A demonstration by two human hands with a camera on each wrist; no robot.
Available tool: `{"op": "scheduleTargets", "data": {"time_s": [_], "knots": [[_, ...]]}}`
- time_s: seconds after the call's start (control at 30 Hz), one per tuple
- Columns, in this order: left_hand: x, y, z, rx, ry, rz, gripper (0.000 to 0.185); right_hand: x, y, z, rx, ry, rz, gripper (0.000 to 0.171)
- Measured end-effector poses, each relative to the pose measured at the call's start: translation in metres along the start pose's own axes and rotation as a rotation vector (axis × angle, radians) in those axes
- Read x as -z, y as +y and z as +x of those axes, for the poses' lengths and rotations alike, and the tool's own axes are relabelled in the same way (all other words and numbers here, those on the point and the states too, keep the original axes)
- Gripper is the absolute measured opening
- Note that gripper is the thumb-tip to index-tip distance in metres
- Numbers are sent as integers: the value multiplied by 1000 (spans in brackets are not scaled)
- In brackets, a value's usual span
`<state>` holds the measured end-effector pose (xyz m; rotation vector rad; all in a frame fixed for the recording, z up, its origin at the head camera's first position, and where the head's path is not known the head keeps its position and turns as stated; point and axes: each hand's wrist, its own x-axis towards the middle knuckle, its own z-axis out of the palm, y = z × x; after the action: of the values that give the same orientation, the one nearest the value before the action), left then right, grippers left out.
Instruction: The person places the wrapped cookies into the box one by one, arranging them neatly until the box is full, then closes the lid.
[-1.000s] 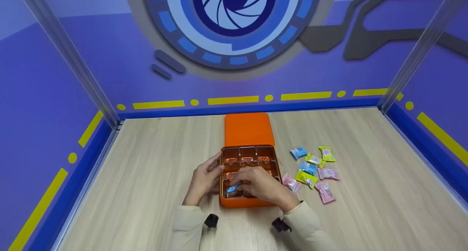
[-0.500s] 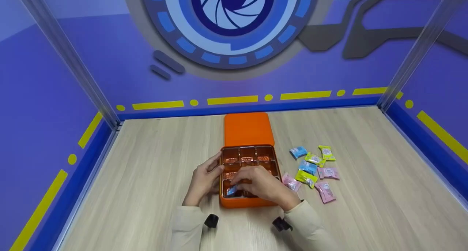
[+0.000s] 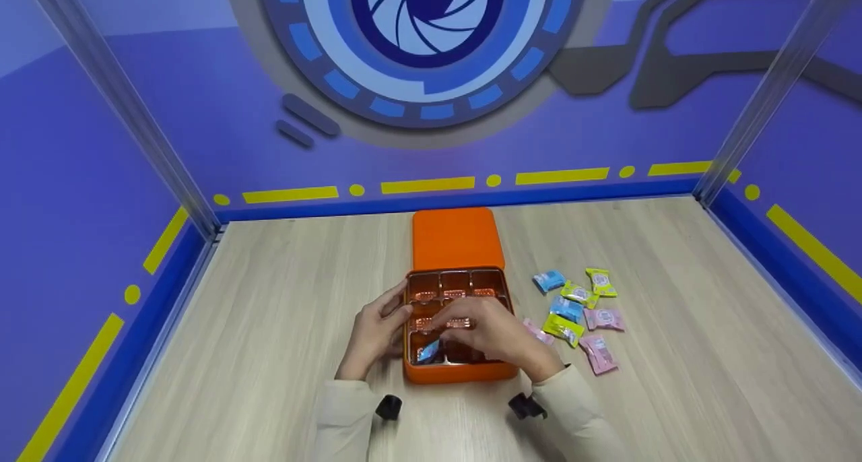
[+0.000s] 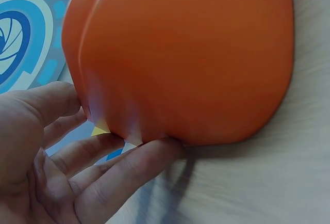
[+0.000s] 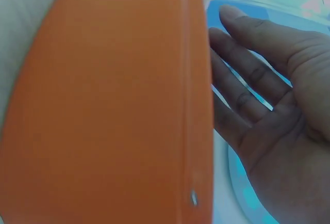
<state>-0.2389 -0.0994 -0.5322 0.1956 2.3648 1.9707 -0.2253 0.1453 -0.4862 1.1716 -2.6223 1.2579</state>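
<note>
An orange box (image 3: 461, 373) with a clear divided insert stands on the table. My left hand (image 3: 372, 328) holds its left side, thumb at the rim and fingers along the outer wall; the left wrist view shows the fingertips against the box wall (image 4: 191, 59). In the front-left compartment lies a blue wrapped candy (image 3: 427, 351). Over the compartments is my right hand (image 3: 497, 332), fingers relaxed and holding nothing, the fingertips just right of and above that candy. From the right wrist, the box side (image 5: 111, 100) partly hides the spread fingers of this hand.
The flat orange lid (image 3: 458, 238) lies right behind the box. To the right are several loose wrapped candies: blue (image 3: 566, 308), yellow (image 3: 564, 330) and pink (image 3: 599, 354). One pink candy (image 3: 539, 332) is partly hidden by my right hand. Printed panels enclose the table (image 3: 289, 280).
My right hand has let go of the blue candy in the front-left compartment and drawn back slightly up and to the right. My left hand keeps its hold on the box.
</note>
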Motion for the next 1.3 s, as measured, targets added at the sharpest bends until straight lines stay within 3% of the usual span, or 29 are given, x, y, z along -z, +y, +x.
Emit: {"op": "scheduleTargets", "data": {"time_s": [0.33,0.73,1.3], "knots": [[-1,-1,1,30,17,-7,52,26,8,-11,-117,97,11,24],[0,-1,1,49,6,-29,53,43,15,-20,-148,180,77,35],[-1,0,0,50,22,15,52,65,33,-32,-187,328,5,44]]}}
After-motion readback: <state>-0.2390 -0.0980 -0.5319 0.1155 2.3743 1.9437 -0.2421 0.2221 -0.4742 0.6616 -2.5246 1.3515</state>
